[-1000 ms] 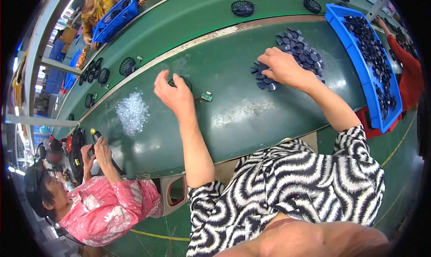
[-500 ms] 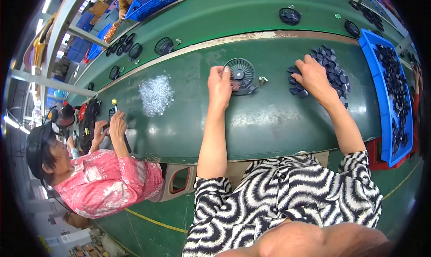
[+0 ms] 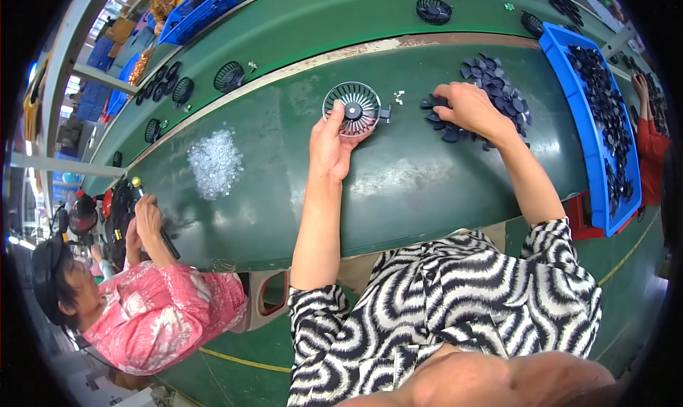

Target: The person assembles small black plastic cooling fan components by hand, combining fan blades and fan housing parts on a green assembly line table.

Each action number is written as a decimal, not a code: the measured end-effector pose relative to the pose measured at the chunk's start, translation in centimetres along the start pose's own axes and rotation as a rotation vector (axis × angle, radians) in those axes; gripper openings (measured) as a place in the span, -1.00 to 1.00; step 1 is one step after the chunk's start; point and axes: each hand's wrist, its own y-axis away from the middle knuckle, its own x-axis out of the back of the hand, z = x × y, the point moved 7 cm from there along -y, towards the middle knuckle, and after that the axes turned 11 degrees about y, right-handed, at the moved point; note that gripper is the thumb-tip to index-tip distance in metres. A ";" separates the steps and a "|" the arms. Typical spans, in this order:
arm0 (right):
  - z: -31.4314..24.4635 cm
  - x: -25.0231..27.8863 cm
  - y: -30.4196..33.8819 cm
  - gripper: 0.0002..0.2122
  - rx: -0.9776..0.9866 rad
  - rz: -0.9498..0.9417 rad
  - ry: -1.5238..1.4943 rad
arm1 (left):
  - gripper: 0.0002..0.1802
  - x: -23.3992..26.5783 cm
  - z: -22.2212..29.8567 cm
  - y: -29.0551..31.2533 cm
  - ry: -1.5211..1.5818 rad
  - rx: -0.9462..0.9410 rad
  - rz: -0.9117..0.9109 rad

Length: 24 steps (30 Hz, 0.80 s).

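My left hand (image 3: 329, 147) grips a small black fan (image 3: 353, 108) from below, with its thumb on the round ribbed cage. The cage faces up, and a short bracket sticks out at its right side. Just right of the bracket lies a small pale-and-metal part (image 3: 398, 97); whether a wire joins it to the fan I cannot tell. My right hand (image 3: 471, 110) reaches into the left edge of a pile of dark, flat round pieces (image 3: 506, 97). Its thumb and forefinger are apart, touching pieces there, with none lifted.
A heap of small clear pieces (image 3: 215, 164) lies on the green table (image 3: 398, 193) at left. A blue tray (image 3: 578, 136) of dark pieces stands at right. More fans (image 3: 229, 77) sit on the green belt beyond. At left, a co-worker in pink (image 3: 163, 300) holds a tool.
My left hand has turned the fan, moving it slightly left and nearer its thumb. My right hand has shifted slightly left in the picture, still at the pile. The whole view has swung a little.
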 end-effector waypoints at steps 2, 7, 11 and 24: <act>0.1 -0.2 0.1 -0.68 0.020 0.001 0.006 | -0.64 -0.5 -0.4 -0.1 -0.011 -0.008 -0.028; -0.5 -0.2 0.3 -0.69 -0.019 -0.080 -0.027 | -0.61 -0.6 -0.7 -0.1 -0.078 -0.032 -0.053; -1.5 3.4 0.8 -0.70 0.029 0.321 -0.062 | -0.60 -1.2 -0.9 0.1 -0.087 -0.033 -0.054; -11.0 1.0 -1.6 -0.65 0.305 0.431 -0.078 | -0.75 -1.6 -2.0 -0.2 -0.214 -0.098 -0.002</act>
